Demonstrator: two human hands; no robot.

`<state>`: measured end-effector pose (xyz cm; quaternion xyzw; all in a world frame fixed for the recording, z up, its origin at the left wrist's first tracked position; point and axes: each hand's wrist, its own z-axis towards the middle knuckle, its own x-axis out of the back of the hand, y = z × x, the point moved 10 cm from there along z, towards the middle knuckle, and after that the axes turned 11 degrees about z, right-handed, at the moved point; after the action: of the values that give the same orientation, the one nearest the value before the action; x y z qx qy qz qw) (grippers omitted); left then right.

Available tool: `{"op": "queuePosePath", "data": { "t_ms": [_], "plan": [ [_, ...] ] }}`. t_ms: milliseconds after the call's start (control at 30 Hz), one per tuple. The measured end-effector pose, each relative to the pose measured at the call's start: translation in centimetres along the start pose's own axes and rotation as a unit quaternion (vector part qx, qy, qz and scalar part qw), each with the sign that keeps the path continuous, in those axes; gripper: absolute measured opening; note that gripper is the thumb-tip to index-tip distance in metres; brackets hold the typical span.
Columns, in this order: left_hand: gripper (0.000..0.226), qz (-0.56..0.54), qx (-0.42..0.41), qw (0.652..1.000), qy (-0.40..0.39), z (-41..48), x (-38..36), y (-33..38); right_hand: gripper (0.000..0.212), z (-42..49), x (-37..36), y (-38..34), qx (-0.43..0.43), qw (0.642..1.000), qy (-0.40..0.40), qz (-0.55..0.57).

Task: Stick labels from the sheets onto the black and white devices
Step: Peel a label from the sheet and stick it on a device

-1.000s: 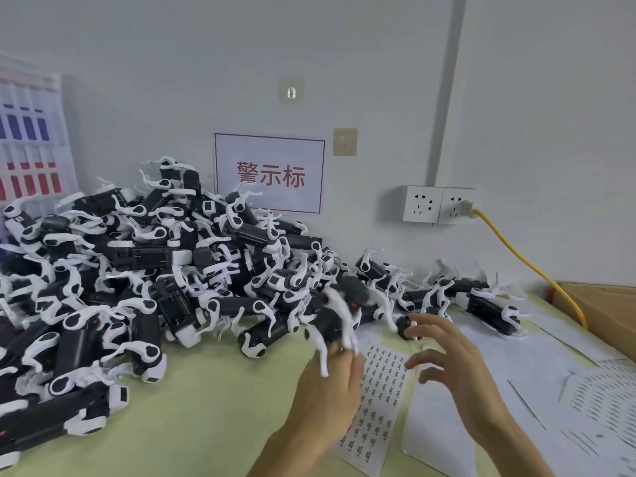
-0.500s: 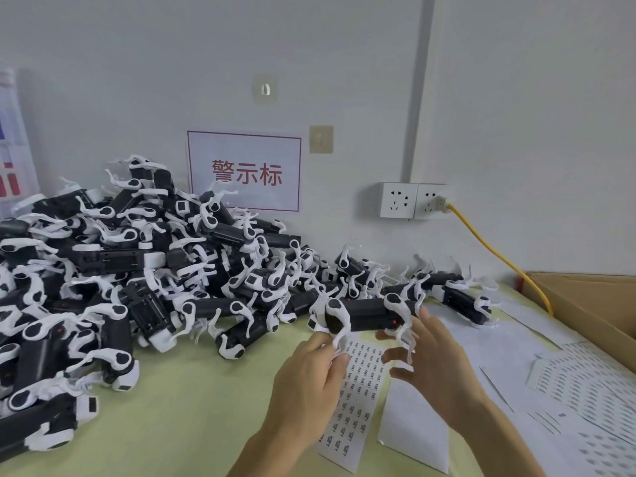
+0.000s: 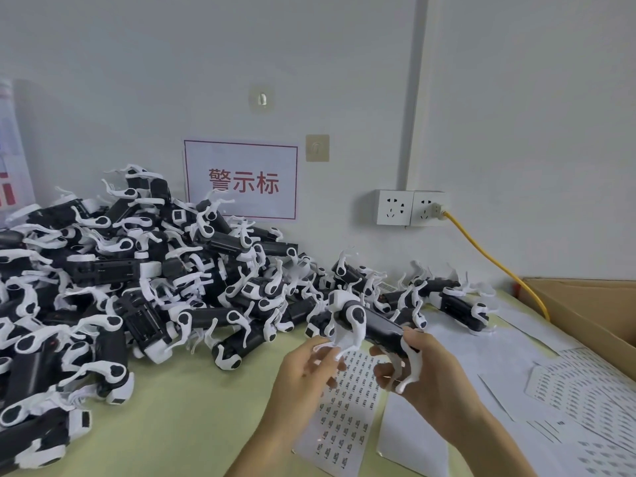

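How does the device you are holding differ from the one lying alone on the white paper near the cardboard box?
The held device is lifted above the label sheet, gripped by the left hand and right hand; the lone device lies on white paper, untouched. The held device sits nearer the camera; the lone device lies farther back, by the cardboard box. Both have black bodies with white curved limbs.

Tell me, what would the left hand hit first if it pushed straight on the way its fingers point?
The left hand points up and right at the held device, whose white leg it pinches. Past that, probably the devices by the wall, though depth is unclear.
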<state>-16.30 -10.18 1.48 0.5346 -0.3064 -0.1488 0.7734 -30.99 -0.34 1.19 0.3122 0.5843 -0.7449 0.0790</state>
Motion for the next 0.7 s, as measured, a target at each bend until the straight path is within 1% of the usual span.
{"op": "queuePosePath", "data": {
  "t_ms": [67, 100, 167, 233, 267, 333, 400, 467, 533, 567, 633, 700],
  "plan": [
    [0.021, -0.107, 0.035, 0.993, -0.02, 0.0, -0.3, -0.3, 0.054, 0.0, 0.1, 0.2, -0.007, 1.0, -0.006, 0.011],
    [0.024, -0.138, 0.045, 0.989, -0.021, 0.0, -0.2, -0.3, 0.06, 0.0, 0.0, 0.3, -0.015, 1.0, -0.012, 0.008],
    [0.029, -0.174, 0.046, 0.983, -0.039, -0.1, -0.4, -0.1, 0.067, 0.0, -0.3, 0.6, -0.027, 0.999, -0.018, 0.009],
    [0.037, -0.213, 0.044, 0.973, -0.077, -0.2, -1.2, 0.2, 0.074, 0.0, -0.5, 1.0, -0.033, 0.999, -0.025, -0.019],
    [0.037, -0.22, 0.042, 0.97, -0.089, -0.3, -1.4, 0.4, 0.079, 0.0, -0.6, 1.3, -0.033, 0.998, -0.025, -0.046],
    [0.028, -0.205, 0.032, 0.974, -0.09, -0.2, -1.6, 0.6, 0.084, 0.1, -0.4, 1.6, -0.027, 0.997, -0.005, -0.077],
    [0.039, -0.18, 0.025, 0.979, -0.093, -0.2, -1.8, 0.7, 0.085, 0.3, -0.3, 1.5, -0.017, 0.995, 0.011, -0.094],
    [0.041, -0.183, 0.031, 0.978, -0.098, -0.2, -2.0, 0.5, 0.083, 0.4, -0.4, 1.5, -0.013, 0.993, 0.011, -0.113],
    [0.042, -0.199, 0.039, 0.974, -0.097, -0.3, -2.1, 0.4, 0.06, 0.4, -1.0, 1.5, -0.006, 0.994, 0.001, -0.114],
    [0.044, -0.206, 0.041, 0.973, -0.097, -0.3, -2.1, 0.4, 0.053, 0.3, -1.1, 1.6, -0.005, 0.993, 0.002, -0.115],
    [0.044, -0.215, 0.034, 0.97, -0.107, -0.4, -2.3, 0.4, 0.051, 0.3, -0.6, 1.8, -0.004, 0.994, 0.024, -0.11],
    [0.04, -0.22, 0.033, 0.97, -0.101, -0.4, -2.3, 0.4, 0.053, 0.5, 0.0, 2.0, -0.004, 0.992, 0.047, -0.115]
  ]
}}
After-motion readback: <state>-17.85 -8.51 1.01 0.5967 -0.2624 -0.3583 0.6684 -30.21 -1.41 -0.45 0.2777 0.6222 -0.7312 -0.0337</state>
